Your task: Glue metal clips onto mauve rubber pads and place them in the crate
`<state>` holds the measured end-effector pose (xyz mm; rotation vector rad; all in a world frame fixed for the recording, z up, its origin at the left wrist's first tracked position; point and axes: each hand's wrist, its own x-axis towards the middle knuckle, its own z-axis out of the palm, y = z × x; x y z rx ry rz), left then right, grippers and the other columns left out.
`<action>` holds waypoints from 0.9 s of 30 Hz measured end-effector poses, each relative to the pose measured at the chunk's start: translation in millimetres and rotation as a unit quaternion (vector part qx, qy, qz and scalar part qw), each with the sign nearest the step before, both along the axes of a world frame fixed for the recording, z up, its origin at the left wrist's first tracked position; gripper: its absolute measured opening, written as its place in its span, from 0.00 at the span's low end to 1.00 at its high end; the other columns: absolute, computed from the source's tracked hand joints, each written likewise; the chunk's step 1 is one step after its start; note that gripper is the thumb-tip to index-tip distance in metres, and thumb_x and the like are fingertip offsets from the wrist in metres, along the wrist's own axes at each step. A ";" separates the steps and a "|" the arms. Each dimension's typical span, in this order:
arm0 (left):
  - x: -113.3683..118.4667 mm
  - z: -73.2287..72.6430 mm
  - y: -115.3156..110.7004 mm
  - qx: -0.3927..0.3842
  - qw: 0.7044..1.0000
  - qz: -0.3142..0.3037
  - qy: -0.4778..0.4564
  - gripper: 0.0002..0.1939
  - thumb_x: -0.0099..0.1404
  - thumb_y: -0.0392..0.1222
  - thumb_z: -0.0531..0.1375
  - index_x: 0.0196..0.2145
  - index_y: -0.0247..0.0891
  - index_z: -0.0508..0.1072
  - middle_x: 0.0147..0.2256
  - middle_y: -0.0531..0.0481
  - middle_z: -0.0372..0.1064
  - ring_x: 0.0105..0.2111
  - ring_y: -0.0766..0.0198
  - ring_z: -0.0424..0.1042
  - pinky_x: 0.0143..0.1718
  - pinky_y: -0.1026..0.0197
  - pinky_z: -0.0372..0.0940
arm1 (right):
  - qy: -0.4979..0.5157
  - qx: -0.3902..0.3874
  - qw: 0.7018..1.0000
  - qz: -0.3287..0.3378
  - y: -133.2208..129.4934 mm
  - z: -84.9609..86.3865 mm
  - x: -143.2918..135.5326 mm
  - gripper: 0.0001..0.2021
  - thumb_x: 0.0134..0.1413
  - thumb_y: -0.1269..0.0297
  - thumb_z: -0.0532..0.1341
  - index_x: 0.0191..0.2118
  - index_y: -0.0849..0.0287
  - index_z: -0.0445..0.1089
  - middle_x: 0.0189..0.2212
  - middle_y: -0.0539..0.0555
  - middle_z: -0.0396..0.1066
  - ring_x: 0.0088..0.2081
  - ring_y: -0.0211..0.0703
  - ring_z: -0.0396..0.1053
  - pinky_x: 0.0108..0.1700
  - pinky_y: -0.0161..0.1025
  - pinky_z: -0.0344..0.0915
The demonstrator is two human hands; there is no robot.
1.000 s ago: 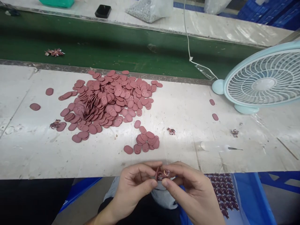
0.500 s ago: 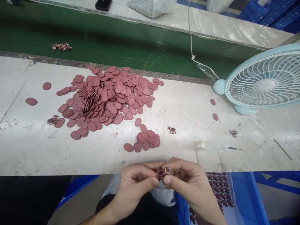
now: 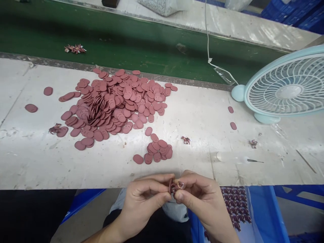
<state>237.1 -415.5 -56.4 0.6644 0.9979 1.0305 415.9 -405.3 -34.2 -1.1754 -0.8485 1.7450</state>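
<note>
Just past the table's near edge, my left hand (image 3: 144,197) pinches a reddish-brown oval disc (image 3: 170,185), seen nearly edge-on. Facing it, my right hand (image 3: 202,194) grips a tiny brown figurine (image 3: 180,185) between thumb and fingers. The figurine's legs meet the disc's face; whether they sit in its holes is hidden. Beyond my hands lies a small group of similar oval discs (image 3: 157,148), some showing small holes. Behind that, a large heap of discs (image 3: 121,101) spreads over the table. One small horse-like figurine (image 3: 186,140) stands to the right of the small group.
A light-blue fan (image 3: 288,91) stands at the right. A thin pointed tool (image 3: 235,158) lies on the table (image 3: 192,111). A green belt (image 3: 141,47) runs behind, carrying a figurine cluster (image 3: 75,49). Below right, a blue tray (image 3: 274,216) holds rows of brown figurines (image 3: 235,206).
The disc in my left hand has turned more edge-on against the figurine. The figurine cluster on the green belt has moved right. My view has shifted slightly.
</note>
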 end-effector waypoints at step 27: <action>-56.3 -16.3 23.7 0.310 0.804 0.031 0.507 0.19 0.62 0.36 0.71 0.50 0.45 0.79 0.51 0.46 0.77 0.50 0.54 0.77 0.55 0.52 0.72 | -0.117 -0.004 0.973 -0.199 -75.7 -27.7 88.3 0.11 0.50 0.65 0.76 0.41 0.51 0.82 0.40 0.57 0.78 0.32 0.46 0.77 0.29 0.36 0.79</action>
